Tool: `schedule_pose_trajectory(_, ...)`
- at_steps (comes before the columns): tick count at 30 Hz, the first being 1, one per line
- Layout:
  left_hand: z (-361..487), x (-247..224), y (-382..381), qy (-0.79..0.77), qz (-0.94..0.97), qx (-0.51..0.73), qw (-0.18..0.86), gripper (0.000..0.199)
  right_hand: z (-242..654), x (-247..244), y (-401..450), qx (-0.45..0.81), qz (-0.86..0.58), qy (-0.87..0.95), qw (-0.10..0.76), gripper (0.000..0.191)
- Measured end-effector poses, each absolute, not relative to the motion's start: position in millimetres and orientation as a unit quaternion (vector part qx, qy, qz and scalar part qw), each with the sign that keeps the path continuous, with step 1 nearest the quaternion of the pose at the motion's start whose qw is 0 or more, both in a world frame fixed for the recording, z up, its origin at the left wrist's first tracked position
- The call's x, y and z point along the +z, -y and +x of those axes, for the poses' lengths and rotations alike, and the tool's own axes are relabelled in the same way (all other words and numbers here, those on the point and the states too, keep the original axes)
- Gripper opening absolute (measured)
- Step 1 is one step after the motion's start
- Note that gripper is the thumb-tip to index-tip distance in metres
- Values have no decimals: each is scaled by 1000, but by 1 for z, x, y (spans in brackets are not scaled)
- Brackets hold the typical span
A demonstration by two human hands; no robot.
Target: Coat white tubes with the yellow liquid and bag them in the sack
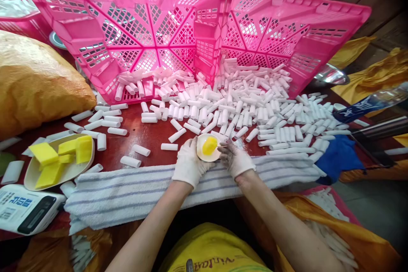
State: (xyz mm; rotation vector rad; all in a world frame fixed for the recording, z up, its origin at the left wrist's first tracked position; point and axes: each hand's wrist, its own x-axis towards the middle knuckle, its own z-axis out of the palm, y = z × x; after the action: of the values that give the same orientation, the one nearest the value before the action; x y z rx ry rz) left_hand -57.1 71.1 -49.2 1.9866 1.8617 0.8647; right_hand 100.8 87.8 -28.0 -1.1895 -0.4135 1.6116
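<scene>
From where I stand, through the head view and taking the small white dish in the middle as the centre of the clock, the person's left hand (pixel 188 163), in a white glove, has its fingers curled round the dish (pixel 199 148) and holds it just over the near side of the table. In the dish lies a rounded yellow lump (pixel 209 145).

The right hand (pixel 238 160), also gloved and grey at the fingertips, is at the dish's 3 o'clock edge, fingers bent close together; I cannot tell whether it grips anything.

A blue-striped white towel (pixel 127 191) lies beneath both hands, toward 6 o'clock, along the edge of the red table (pixel 137 123). From 12 to 2 o'clock spreads a heap of short white tubes (pixel 242 108), backed by two pink plastic baskets (pixel 156 46) tipped on their sides.

At 9 o'clock a cream oval dish (pixel 74 168) carries yellow sponge blocks (pixel 83 148), with a white boxy device (pixel 14 216) just beside it, toward 8. A bulging orange sack (pixel 41 85) sits at 10; a blue cloth (pixel 339 157) lies at 3.
</scene>
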Motion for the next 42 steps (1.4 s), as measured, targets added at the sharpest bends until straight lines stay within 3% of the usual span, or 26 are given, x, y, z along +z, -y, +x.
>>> schedule_pose_trajectory(5, -57, -49, -71, -648, 691, 289, 137, 104, 102, -29, -108, 526, -579, 285, 554, 32)
schedule_pose_trajectory(16, -57, -46, -72, -649, 689, 288, 144, 99, 122, -25, -128, 605, -584, 354, 410, 41)
schedule_pose_trajectory(21, -58, -50, -72, -637, 695, 305, 137, 94, 130, 5, -125, 544, -531, 418, 497, 39)
schedule_pose_trajectory(29, -57, -56, -74, -638, 695, 311, 116, 90, 97, -4, -78, 403, -480, 683, 376, 37)
schedule_pose_trajectory(32, -57, -55, -73, -642, 693, 307, 116, 90, 106, 0, -84, 422, -497, 667, 361, 40)
schedule_pose_trajectory(37, -57, -51, -72, -649, 691, 292, 126, 89, 123, 28, -108, 460, -505, 604, 409, 43)
schedule_pose_trajectory(42, -57, -49, -73, -649, 691, 291, 126, 87, 98, 23, -141, 454, -495, 619, 406, 32)
